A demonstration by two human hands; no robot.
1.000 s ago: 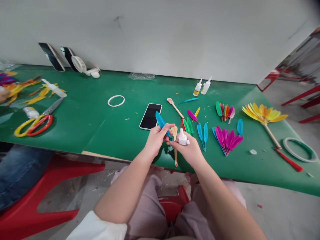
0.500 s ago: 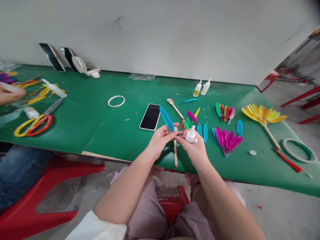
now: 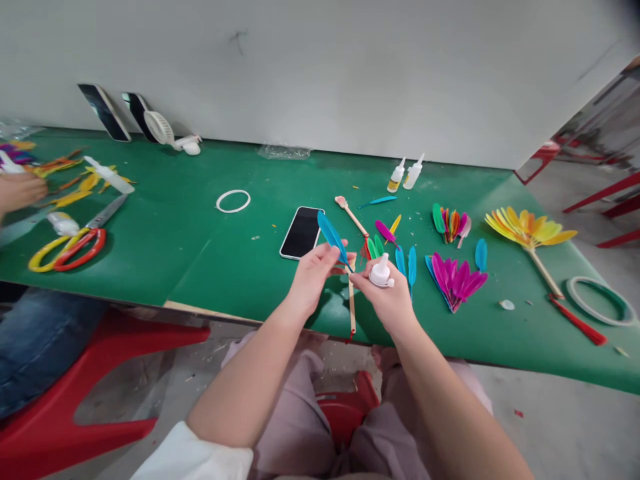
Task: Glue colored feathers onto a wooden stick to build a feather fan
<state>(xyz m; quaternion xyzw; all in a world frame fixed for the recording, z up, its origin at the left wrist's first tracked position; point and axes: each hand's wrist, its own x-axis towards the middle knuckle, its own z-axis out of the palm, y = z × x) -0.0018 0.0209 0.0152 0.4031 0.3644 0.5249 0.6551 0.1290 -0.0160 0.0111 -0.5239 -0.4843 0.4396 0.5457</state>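
Note:
A blue feather (image 3: 331, 233) leans up to the left, pinched by my left hand (image 3: 314, 270). Its quill end comes down to the fingertips of my right hand (image 3: 387, 293). In that right hand sits a glue bottle, its white nozzle (image 3: 382, 270) pointing up and its body hidden by the palm. Below the fingers a wooden fan handle (image 3: 351, 300) with a red cord at its lower end runs toward the table's edge; I cannot tell whether the left fingers grip it too. A second handle (image 3: 353, 215) with a red tassel lies just beyond my hands.
Behind my left hand lies a phone (image 3: 303, 232). Magenta feathers (image 3: 455, 280) and a finished yellow feather fan (image 3: 530, 232) lie on the right. Two glue bottles (image 3: 404, 175) stand at the back. Scissors (image 3: 83, 247) and a co-worker's hand (image 3: 23, 191) are at the left.
The blue feather has tilted and slid slightly down, and its quill now shows between my two hands. My left fingers have shifted up along it. The co-worker's hand now holds a white-tipped bottle.

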